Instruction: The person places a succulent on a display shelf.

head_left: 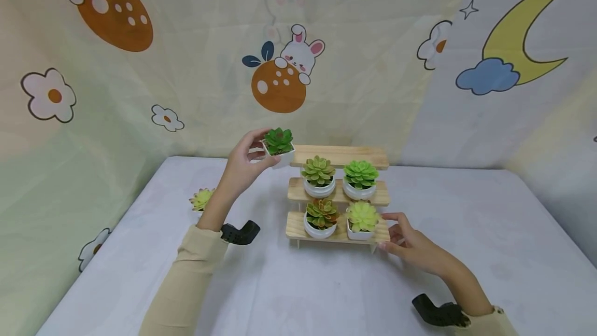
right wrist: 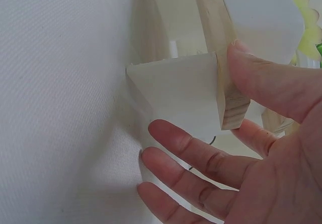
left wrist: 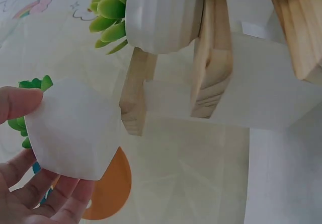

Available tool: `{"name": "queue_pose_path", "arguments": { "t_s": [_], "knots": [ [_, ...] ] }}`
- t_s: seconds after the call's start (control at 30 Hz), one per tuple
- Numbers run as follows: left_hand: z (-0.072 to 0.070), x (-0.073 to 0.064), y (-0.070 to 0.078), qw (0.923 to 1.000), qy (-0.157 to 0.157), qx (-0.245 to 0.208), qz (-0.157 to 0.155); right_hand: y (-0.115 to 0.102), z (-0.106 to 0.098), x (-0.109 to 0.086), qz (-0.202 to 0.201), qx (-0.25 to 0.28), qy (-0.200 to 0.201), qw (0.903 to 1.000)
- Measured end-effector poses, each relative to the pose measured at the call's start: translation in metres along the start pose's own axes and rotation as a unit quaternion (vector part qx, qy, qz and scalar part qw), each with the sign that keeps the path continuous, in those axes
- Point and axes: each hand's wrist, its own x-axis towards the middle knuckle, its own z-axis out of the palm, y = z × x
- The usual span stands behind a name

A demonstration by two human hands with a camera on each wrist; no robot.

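Note:
My left hand (head_left: 242, 165) holds a dark green potted succulent (head_left: 279, 141) by its white angular pot (left wrist: 73, 131), thumb on one side and fingers on the other. The pot is in the air beside the left end of the top tier of a three-tier wooden plant stand (head_left: 338, 156). My right hand (head_left: 417, 248) grips the right end of the bottom board (right wrist: 234, 108) between thumb and index finger, its other fingers spread. On the middle tier stand an olive-green succulent (head_left: 318, 170) and a bright green one (head_left: 361, 173). Below them are a reddish-green succulent (head_left: 322, 213) and a pale yellow-green one (head_left: 363, 215).
Another yellow-green succulent (head_left: 201, 199) stands on the table at left, partly hidden behind my left forearm. A white cloth (head_left: 308, 294) covers the table. Behind it hangs a printed fabric backdrop (head_left: 364, 66).

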Motion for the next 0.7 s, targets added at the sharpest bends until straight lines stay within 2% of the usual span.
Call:
{"name": "queue_pose_path", "arguments": {
  "t_s": [0.2, 0.37, 0.7],
  "knots": [
    [0.008, 0.012, 0.005, 0.9996, 0.001, -0.028, 0.004, -0.001, 0.0, 0.0, 0.004, -0.002, 0.001, 1.0],
    [0.019, 0.02, 0.006, 0.9982, -0.018, -0.058, 0.002, 0.0, 0.0, 0.0, 0.0, 0.001, 0.003, 1.0],
    [0.039, 0.033, -0.001, 0.988, -0.076, -0.116, -0.069, 0.001, 0.0, 0.0, -0.006, 0.003, 0.002, 1.0]
  ]
}}
